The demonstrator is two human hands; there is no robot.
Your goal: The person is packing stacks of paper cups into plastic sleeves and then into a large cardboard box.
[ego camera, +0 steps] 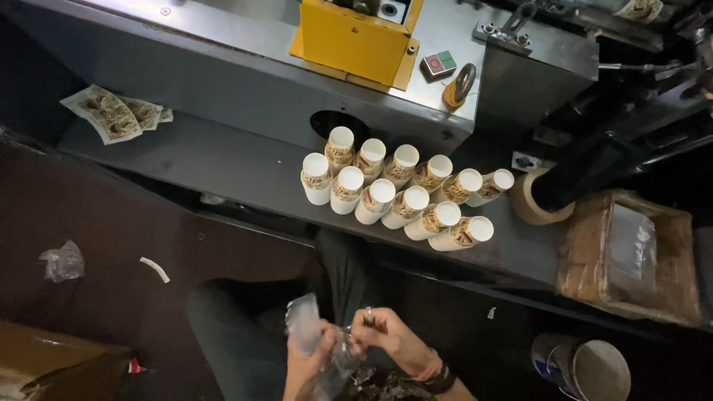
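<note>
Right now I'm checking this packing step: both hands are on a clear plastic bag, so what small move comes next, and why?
Probably spread the clear plastic bag open at its mouth. The left hand and right hand both pinch it, it looks crumpled and shut, and the paper cup stacks stand unbagged on the metal shelf.

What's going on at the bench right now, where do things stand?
A seated person works a clear plastic bag with both hands over their lap: the left hand grips its lower part, and the right hand, wearing a ring and wristbands, pulls at its edge. On the grey machine shelf ahead stand two rows of stacked paper cups, untouched. A roll of brown tape and a plastic-wrapped brown package lie to their right, and printed paper blanks at far left.
</note>
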